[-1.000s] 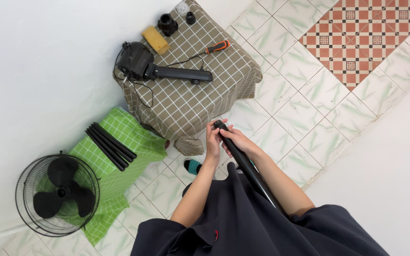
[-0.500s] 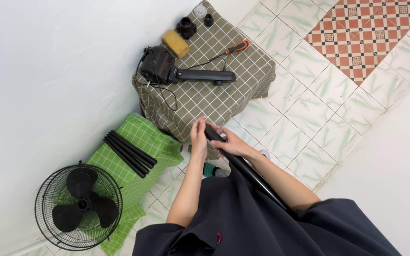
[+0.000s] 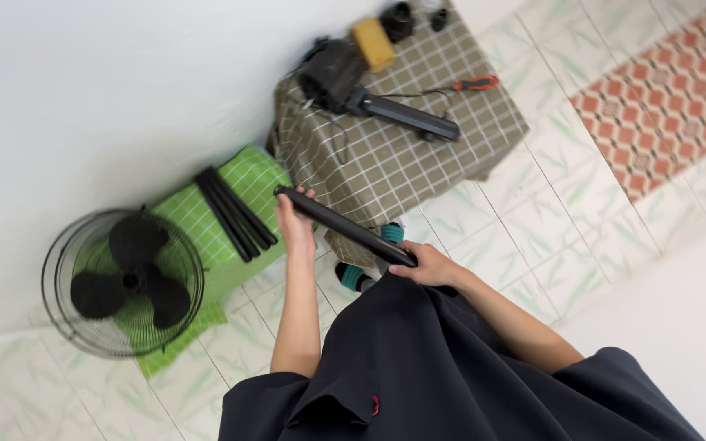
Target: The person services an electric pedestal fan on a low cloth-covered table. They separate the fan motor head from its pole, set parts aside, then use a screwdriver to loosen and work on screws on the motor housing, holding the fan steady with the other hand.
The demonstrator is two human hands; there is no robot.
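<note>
Black fan head [image 3: 122, 282] in wire cage lay far left on floor, against green checked cloth [image 3: 243, 233]. Bundle of black rods [image 3: 234, 212] rested on that cloth. Left hand [image 3: 294, 224] closed around far end of long black bar [image 3: 343, 226]; right hand [image 3: 426, 265] gripped near end, fingers wrapped. Bar was held off floor, slanting between green cloth and olive checked table [image 3: 418, 155]. Fan motor with black neck [image 3: 373, 90], yellow block [image 3: 373, 45], orange-handled tool [image 3: 475, 82] lay on table.
</note>
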